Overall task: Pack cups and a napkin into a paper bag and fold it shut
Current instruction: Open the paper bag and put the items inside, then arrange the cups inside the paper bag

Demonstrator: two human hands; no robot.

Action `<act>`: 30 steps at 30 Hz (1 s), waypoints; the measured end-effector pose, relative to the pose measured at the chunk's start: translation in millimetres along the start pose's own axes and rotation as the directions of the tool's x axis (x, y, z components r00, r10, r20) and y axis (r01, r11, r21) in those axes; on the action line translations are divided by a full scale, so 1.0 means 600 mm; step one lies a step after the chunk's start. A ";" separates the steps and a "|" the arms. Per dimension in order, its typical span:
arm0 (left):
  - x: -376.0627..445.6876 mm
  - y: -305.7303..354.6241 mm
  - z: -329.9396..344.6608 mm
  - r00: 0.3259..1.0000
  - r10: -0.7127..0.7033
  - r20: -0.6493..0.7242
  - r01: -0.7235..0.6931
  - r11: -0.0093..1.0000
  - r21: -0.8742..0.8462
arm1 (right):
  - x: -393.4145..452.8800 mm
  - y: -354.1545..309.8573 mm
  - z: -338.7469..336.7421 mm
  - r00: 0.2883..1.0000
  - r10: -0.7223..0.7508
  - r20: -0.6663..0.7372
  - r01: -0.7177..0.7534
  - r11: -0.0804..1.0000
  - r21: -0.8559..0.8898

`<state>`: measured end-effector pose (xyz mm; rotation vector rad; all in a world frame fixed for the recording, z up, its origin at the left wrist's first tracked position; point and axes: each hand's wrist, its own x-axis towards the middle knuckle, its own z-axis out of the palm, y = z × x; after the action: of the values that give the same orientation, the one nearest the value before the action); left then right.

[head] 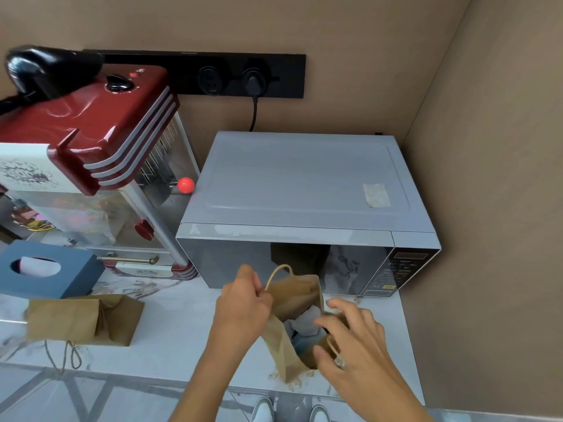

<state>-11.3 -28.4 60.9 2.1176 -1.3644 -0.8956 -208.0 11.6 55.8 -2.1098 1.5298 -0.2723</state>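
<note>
A brown paper bag (297, 295) stands open on the white marble counter in front of the microwave. My left hand (243, 303) pinches the bag's left rim beside its twine handle. My right hand (350, 336) grips the bag's right rim, fingers curled over the edge. Inside the mouth a white napkin (309, 321) lies on top, and something blue shows below it; I cannot make out any cups.
A second paper bag (82, 319), folded shut, lies on its side at the left. A blue tissue box (51, 271) sits behind it. A red popcorn machine (91, 141) and a grey microwave (304, 190) line the back wall. The counter edge (152, 377) runs just below the bags.
</note>
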 end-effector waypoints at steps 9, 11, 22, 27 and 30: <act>-0.030 -0.015 0.016 0.980 0.197 0.028 -0.198 0.980 0.034 | 0.001 0.007 -0.030 0.969 0.038 0.245 -0.049 0.998 0.039; -0.041 -0.009 0.022 0.994 0.092 0.050 -0.100 0.975 0.198 | 0.002 -0.001 -0.031 0.989 0.056 0.140 -0.068 0.995 0.079; -0.050 -0.021 0.012 0.996 0.069 0.058 -0.086 0.929 0.361 | 0.030 -0.006 -0.033 0.982 0.173 0.076 -0.156 0.968 -0.198; -0.048 -0.037 0.008 0.993 0.055 0.108 -0.088 0.937 0.338 | 0.016 -0.011 -0.038 0.986 0.146 0.077 -0.122 0.961 -0.250; -0.045 -0.038 0.008 0.991 0.059 0.119 -0.095 0.941 0.324 | 0.016 -0.012 -0.043 0.987 0.152 0.056 -0.132 0.955 -0.267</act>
<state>-8.4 5.1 49.5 2.2647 -1.7456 -0.8055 -210.2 -2.7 80.0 -2.1648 1.7421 0.0667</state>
